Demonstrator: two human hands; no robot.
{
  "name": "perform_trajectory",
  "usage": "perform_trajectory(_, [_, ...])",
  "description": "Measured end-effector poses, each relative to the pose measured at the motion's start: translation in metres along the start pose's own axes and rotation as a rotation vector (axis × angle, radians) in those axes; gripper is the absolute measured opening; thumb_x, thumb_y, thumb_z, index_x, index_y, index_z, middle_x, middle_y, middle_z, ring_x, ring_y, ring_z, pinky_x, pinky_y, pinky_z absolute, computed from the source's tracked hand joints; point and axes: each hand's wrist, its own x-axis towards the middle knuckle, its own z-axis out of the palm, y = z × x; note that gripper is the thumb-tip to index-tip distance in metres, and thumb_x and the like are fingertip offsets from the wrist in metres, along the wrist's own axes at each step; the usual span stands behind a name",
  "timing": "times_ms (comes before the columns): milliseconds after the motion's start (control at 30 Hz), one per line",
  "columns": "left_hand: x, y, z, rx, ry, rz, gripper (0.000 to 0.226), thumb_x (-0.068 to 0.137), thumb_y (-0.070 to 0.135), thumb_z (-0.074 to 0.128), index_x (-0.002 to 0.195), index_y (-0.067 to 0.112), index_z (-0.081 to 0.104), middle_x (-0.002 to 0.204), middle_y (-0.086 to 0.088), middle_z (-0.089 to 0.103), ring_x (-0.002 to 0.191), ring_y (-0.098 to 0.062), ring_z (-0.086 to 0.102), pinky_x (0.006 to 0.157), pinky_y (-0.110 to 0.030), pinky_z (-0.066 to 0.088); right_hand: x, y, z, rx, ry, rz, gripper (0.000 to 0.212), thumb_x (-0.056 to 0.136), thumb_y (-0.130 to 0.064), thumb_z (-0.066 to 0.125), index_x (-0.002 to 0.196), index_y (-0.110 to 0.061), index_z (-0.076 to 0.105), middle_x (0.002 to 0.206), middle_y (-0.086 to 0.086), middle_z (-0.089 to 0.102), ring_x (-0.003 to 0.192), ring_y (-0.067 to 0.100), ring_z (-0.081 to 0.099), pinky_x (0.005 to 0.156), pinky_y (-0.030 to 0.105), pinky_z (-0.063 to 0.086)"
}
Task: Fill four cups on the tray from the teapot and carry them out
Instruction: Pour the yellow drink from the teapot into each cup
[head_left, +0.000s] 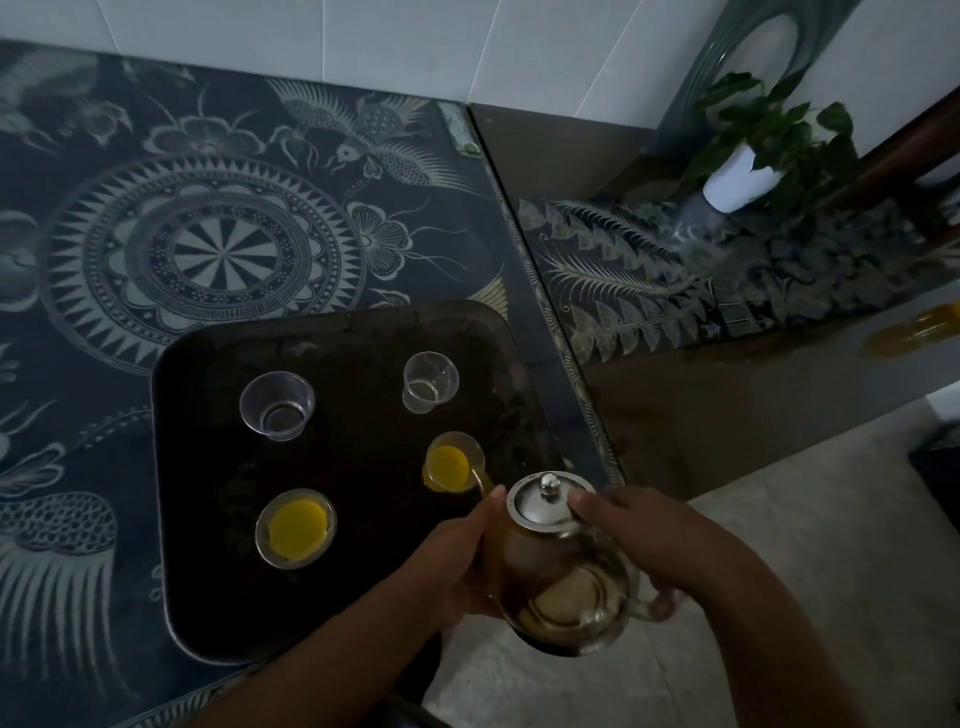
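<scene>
A dark tray (197, 519) lies on the patterned table and carries several clear cups. The near left cup (296, 529) holds yellow tea. The near right cup (453, 463) also holds yellow tea, and a thin stream runs into it from the spout of the glass teapot (563, 587). The far left cup (277, 406) and the far right cup (430, 382) look empty. My right hand (639, 540) grips the teapot's handle with a finger on its steel lid (548, 506). My left hand (457, 561) is pressed against the pot's left side.
The table top (208, 234) has a dark blue ornate pattern and ends at a white wall. A second patterned surface (649, 280) adjoins on the right, with a potted plant (748, 156) in a white pot. Pale floor (779, 545) shows below the teapot.
</scene>
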Motion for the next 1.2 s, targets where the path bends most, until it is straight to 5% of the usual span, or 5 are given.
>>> perform_trajectory(233, [-0.003,0.005,-0.001,0.036,0.087,-0.024,0.075,0.068,0.069,0.072,0.122,0.017,0.077,0.118,-0.015,0.079,0.115,-0.040,0.071,0.099,-0.062,0.055,0.000,-0.002,0.000,0.142,-0.091,-0.010,0.048,0.092,-0.066,0.046,0.097,-0.023,0.068,0.091,0.001,0.067,0.070,0.017,0.061,0.057,0.027,0.049])
perform_trajectory(533, [-0.014,0.009,0.007,0.075,0.210,0.012,0.054,0.095,0.053,0.063,0.118,0.006,0.077,0.116,-0.020,0.078,0.112,-0.039,0.073,0.103,-0.060,0.055,0.003,0.011,0.003,0.275,-0.141,-0.040,0.052,0.091,-0.065,0.049,0.105,-0.019,0.068,0.100,0.016,0.068,0.071,0.026,0.058,0.063,0.040,0.053])
perform_trajectory(667, [-0.030,0.017,0.021,0.115,0.236,0.045,0.047,0.099,0.049,0.061,0.119,0.009,0.075,0.112,-0.017,0.078,0.099,-0.035,0.074,0.074,-0.040,0.063,0.006,0.025,0.005,0.300,-0.144,-0.084,0.058,0.092,-0.067,0.044,0.113,-0.019,0.068,0.102,0.014,0.068,0.067,0.023,0.058,0.055,0.032,0.049])
perform_trajectory(933, [-0.040,0.022,0.051,0.323,0.398,0.116,0.050,0.093,0.062,0.062,0.123,0.022,0.066,0.113,-0.013,0.077,0.102,-0.035,0.073,0.087,-0.052,0.061,0.017,0.060,-0.001,0.480,-0.168,-0.242,0.043,0.097,-0.056,0.047,0.114,-0.022,0.068,0.083,-0.006,0.059,0.048,0.008,0.048,0.042,0.019,0.035])
perform_trajectory(1200, [-0.046,0.018,0.088,0.457,0.561,0.190,0.047,0.095,0.063,0.058,0.106,0.019,0.068,0.111,-0.014,0.075,0.100,-0.035,0.072,0.085,-0.048,0.061,0.028,0.090,0.001,0.687,-0.243,-0.298,0.032,0.097,-0.050,0.052,0.111,-0.029,0.073,0.112,0.000,0.073,0.098,0.021,0.068,0.066,0.030,0.051])
